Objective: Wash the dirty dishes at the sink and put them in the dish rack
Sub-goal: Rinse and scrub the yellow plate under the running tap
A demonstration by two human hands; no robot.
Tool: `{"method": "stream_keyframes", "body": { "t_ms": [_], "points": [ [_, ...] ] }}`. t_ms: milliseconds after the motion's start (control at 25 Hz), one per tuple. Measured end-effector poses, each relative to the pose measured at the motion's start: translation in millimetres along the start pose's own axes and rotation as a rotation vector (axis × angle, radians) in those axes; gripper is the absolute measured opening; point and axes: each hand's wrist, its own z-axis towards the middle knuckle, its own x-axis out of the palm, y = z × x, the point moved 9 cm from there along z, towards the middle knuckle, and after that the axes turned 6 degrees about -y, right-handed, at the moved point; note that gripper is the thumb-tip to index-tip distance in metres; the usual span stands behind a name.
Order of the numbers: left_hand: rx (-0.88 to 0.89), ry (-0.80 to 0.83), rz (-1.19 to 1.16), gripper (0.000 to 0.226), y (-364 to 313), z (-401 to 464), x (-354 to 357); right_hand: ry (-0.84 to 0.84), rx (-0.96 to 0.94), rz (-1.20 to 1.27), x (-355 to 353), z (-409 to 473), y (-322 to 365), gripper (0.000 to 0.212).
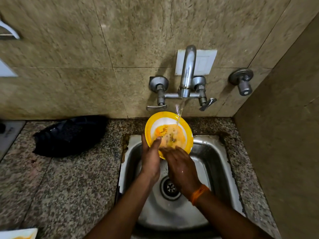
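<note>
A yellow-rimmed plate point(165, 118) with orange food residue tilts above the far edge of the steel sink point(217, 163). Water runs from the tap point(188, 73) onto its face. My left hand point(150, 157) grips the plate's left rim, thumb lying on the upper face. My right hand point(179, 164) lies flat with straight fingers on the plate's lower face; an orange thread band circles that wrist.
A dark blue dish rack point(69, 135) lies on the speckled granite counter point(60, 187) to the left of the sink. Another dirty plate's edge point(19, 234) shows at the bottom left corner. Tap levers point(156, 106) project from the tiled wall. A side wall closes the right.
</note>
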Motion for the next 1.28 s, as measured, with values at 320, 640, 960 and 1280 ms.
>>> {"method": "stream_keyframes", "body": {
  "t_ms": [320,640,960,1280],
  "points": [
    [-0.148,-0.002,0.153,0.047,-5,39,-22,0.152,-0.009,-0.172,5,8,-24,0.048],
    [-0.226,0.105,0.225,0.063,-16,41,-19,0.197,-0.116,-0.272,-10,5,-68,0.052],
    [-0.074,-0.042,-0.052,0.041,13,2,-21,0.204,-0.121,-0.054,12,-9,-9,0.054],
    [-0.101,0.021,0.058,0.035,0,26,-30,0.261,-0.089,-0.131,24,-9,7,0.058]
  ]
}}
